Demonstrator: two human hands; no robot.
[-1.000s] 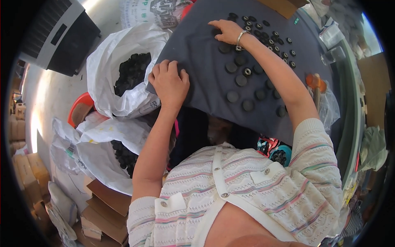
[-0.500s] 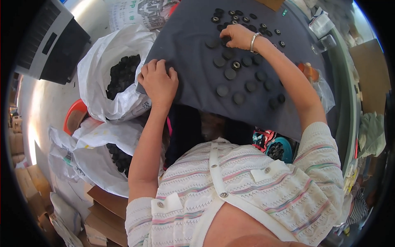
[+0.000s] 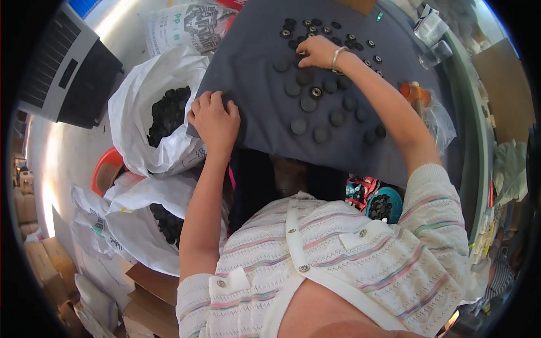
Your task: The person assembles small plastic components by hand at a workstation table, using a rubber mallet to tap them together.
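Observation:
On the grey cloth-covered table [image 3: 253,73] lie many small round black caps. Some are plain discs, like the cap [image 3: 307,104]; others show a metal ring in the middle, like the cap [image 3: 316,92]. My right hand [image 3: 319,53] reaches over the far part of the spread, fingers bent and pinched at a black cap [image 3: 301,59], which they partly cover. Resting on the table's left edge, my left hand [image 3: 216,119] has its fingers apart and slightly curled, and nothing shows in it.
Left of the table stand a white sack [image 3: 127,107] of black caps and a second white sack [image 3: 141,239]. A teal basin [image 3: 398,197] of caps sits under the table. At the right lie an orange container [image 3: 416,93] and clear plastic [image 3: 439,127].
The view has shifted a little, so the table and caps appear slightly left. My right hand stays at about the same cap; my left hand stays at the table edge.

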